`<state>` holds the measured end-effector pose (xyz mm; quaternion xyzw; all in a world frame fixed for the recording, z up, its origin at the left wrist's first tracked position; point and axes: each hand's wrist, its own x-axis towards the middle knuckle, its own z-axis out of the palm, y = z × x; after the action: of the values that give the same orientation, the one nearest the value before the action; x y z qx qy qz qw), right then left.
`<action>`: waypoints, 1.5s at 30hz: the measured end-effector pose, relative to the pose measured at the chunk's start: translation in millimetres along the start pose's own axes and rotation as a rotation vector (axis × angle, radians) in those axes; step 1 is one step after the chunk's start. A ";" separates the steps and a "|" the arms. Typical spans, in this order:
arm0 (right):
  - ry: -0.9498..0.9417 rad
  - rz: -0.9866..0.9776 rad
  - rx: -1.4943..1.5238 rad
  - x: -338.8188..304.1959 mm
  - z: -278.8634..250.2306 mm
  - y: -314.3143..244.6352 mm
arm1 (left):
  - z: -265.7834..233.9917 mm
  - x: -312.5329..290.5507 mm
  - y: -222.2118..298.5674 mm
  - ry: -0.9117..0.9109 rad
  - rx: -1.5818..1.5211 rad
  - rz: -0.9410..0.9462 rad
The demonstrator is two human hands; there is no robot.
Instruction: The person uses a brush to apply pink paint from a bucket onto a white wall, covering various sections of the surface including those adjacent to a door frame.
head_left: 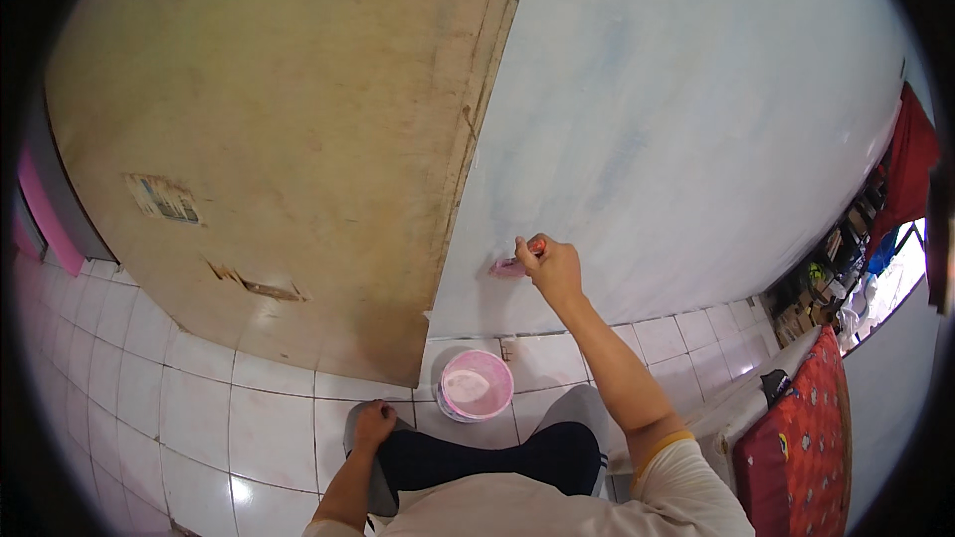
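Note:
Out in front, my right hand is closed around the orange-red handle of a paintbrush. The brush's pink-stained head points left and rests against the pale bluish-white wall, low down near the wooden panel's edge. My left hand lies on my left knee, fingers curled in, with nothing visible in it. Between my knees and the wall, a pink-rimmed bucket stands on the floor; pale pinkish-white paint coats its inside.
A large brown wooden panel with two torn patches rises on the left. White floor tiles run below it. To the right lies a red patterned mattress. Beyond it are a cluttered shelf and a red cloth.

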<state>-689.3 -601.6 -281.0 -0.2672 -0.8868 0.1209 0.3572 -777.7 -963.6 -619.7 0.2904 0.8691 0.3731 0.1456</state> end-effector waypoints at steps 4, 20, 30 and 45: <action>0.076 0.021 0.083 13.8 2.4 6.3 | 6.7 2.8 -4.5 0.001 0.026 -0.024; 0.108 0.105 0.119 4.3 -10.0 6.3 | 7.3 3.8 -5.6 -0.045 0.016 -0.034; 0.139 0.395 0.561 -71.8 -77.5 -5.6 | -66.8 10.2 171.4 -0.077 0.127 0.700; -0.284 0.422 0.491 -212.4 -1.5 74.8 | -167.7 58.1 355.2 0.130 1.404 0.837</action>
<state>-531.5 -658.6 -431.1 -0.3312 -0.7973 0.4375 0.2513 -761.6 -826.1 -247.5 0.5918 0.7267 -0.2181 -0.2720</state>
